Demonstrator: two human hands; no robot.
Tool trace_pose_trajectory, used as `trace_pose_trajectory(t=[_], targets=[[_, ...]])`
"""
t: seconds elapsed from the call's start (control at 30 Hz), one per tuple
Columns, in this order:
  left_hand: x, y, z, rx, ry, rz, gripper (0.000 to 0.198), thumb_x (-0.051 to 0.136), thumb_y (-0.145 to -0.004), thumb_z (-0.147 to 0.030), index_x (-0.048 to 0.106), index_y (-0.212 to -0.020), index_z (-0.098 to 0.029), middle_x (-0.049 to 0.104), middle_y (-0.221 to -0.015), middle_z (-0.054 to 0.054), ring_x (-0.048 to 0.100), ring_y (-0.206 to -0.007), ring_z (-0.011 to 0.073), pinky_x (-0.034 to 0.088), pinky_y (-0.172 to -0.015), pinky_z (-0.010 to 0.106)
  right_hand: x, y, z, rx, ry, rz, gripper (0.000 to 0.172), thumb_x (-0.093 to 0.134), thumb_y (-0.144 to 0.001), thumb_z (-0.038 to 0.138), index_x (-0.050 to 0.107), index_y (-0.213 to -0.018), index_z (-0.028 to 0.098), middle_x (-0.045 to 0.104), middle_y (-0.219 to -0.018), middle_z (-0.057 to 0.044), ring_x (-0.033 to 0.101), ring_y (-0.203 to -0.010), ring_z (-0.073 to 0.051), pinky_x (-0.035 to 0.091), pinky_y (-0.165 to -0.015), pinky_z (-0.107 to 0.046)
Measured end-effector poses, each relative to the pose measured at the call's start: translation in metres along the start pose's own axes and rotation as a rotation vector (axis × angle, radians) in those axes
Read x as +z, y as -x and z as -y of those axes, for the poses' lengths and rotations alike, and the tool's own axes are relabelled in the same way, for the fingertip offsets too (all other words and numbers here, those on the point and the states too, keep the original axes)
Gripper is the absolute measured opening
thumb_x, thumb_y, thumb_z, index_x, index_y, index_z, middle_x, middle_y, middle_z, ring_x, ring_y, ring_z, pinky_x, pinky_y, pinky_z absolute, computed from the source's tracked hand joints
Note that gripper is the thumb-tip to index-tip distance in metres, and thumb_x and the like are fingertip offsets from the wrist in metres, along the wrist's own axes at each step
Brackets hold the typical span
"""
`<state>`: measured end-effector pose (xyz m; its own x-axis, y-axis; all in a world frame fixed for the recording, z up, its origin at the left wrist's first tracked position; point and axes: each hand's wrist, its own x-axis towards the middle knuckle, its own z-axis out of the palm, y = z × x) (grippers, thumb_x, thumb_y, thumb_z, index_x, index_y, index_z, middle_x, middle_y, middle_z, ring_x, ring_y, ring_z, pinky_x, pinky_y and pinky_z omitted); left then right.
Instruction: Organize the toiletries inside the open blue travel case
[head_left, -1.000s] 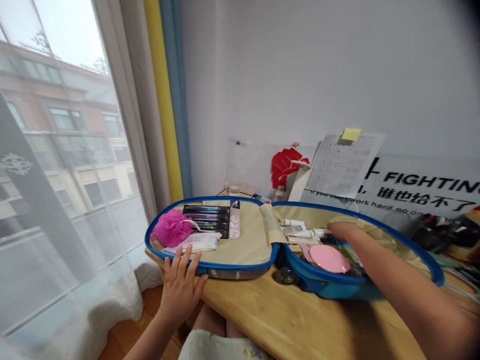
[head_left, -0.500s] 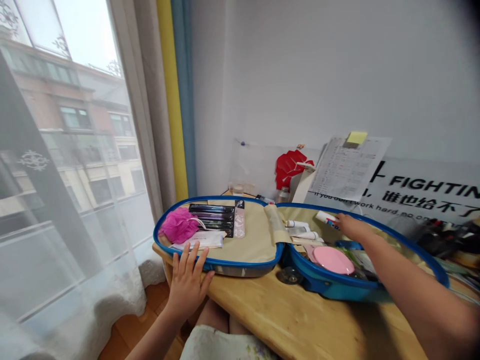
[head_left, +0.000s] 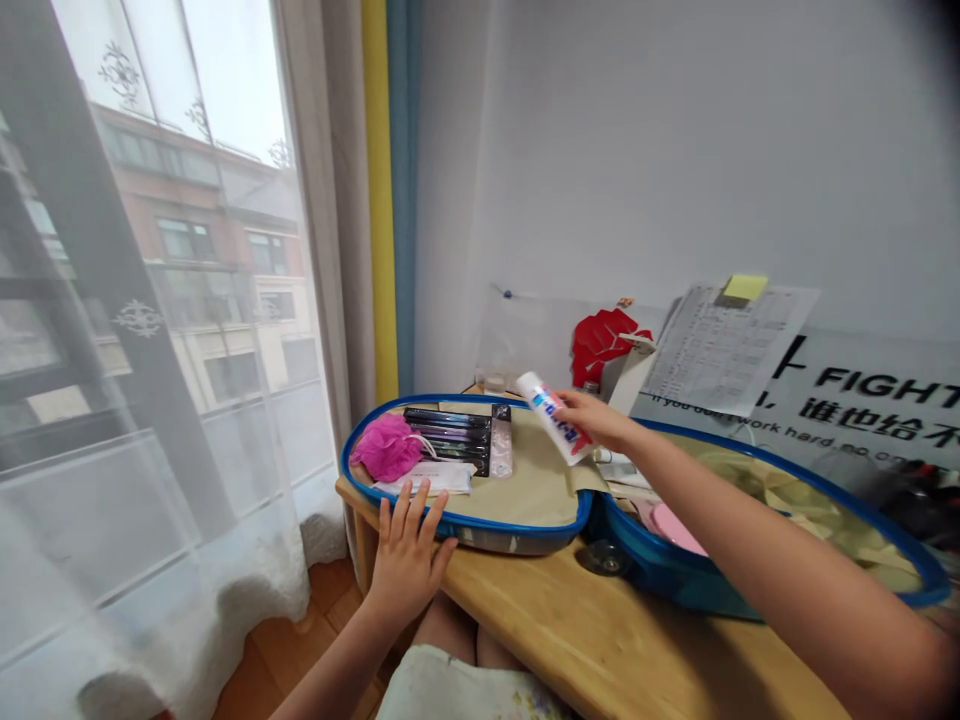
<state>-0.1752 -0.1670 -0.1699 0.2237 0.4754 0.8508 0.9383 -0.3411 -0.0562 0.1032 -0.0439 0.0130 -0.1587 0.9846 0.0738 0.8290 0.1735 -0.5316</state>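
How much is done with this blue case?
Looks done: the pink sponge, black packs and white packet sit in the window-side half of the blue case. In hand: the right hand holds a white tube above the case. Left: a pink disc and small tubes lie in the other half, with the left hand on the rim.

Open air above the blue-rimmed suitcase leaves a path for reaching across; the wall and hanging papers close off its far side.
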Motion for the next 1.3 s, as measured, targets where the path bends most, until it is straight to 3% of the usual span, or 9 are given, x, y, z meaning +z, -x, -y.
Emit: trace_pose_trajectory(t=[0.17, 0.27, 0.37, 0.73, 1.3], targets=[[0.001, 0.001, -0.001, -0.017, -0.018, 0.019, 0.051, 0.049, -0.088, -0.033, 0.046, -0.136, -0.017, 0.043, -0.143, 0.014, 0.020, -0.141, 0.0289, 0.010, -0.114, 0.050, 0.065, -0.012, 0.053, -0.233, 0.185, 0.190, 0.035, 0.060, -0.083, 0.029, 0.056, -0.117, 0.020, 0.065, -0.103, -0.004, 0.062, -0.085, -0.014, 0.053, -0.076, -0.031], [0.001, 0.001, -0.002, -0.024, -0.013, 0.026, 0.051, 0.050, -0.088, -0.033, 0.046, -0.136, -0.017, 0.043, -0.143, 0.014, 0.020, -0.141, 0.0290, 0.010, -0.114, 0.051, 0.096, -0.018, 0.066, -0.298, 0.320, 0.210, 0.034, 0.056, -0.088, 0.036, 0.056, -0.115, 0.017, 0.061, -0.112, -0.007, 0.060, -0.097, -0.017, 0.050, -0.084, -0.040], [-0.001, 0.000, -0.003, -0.021, -0.009, 0.030, 0.051, 0.050, -0.088, -0.033, 0.047, -0.136, -0.018, 0.043, -0.143, 0.013, 0.020, -0.141, 0.0290, 0.010, -0.114, 0.050, 0.114, -0.022, 0.069, -0.326, 0.410, 0.205, 0.035, 0.054, -0.089, 0.037, 0.055, -0.118, 0.018, 0.057, -0.118, -0.008, 0.058, -0.103, -0.019, 0.049, -0.088, -0.042], [0.002, 0.001, -0.002, -0.017, -0.001, 0.017, 0.051, 0.050, -0.088, -0.032, 0.045, -0.136, -0.016, 0.042, -0.144, 0.015, 0.019, -0.141, 0.0287, 0.010, -0.114, 0.050, 0.125, -0.019, 0.062, -0.476, 0.455, 0.313, 0.037, 0.055, -0.088, 0.037, 0.055, -0.119, 0.017, 0.060, -0.114, -0.007, 0.058, -0.100, -0.018, 0.048, -0.088, -0.042], [0.003, 0.000, -0.001, -0.010, 0.003, -0.004, 0.051, 0.051, -0.088, -0.031, 0.046, -0.136, -0.015, 0.044, -0.142, 0.015, 0.020, -0.141, 0.0286, 0.010, -0.114, 0.050, 0.140, -0.018, 0.071, -0.470, 0.533, 0.231, 0.035, 0.051, -0.090, 0.037, 0.054, -0.120, 0.018, 0.057, -0.118, -0.008, 0.058, -0.101, -0.018, 0.049, -0.087, -0.041]])
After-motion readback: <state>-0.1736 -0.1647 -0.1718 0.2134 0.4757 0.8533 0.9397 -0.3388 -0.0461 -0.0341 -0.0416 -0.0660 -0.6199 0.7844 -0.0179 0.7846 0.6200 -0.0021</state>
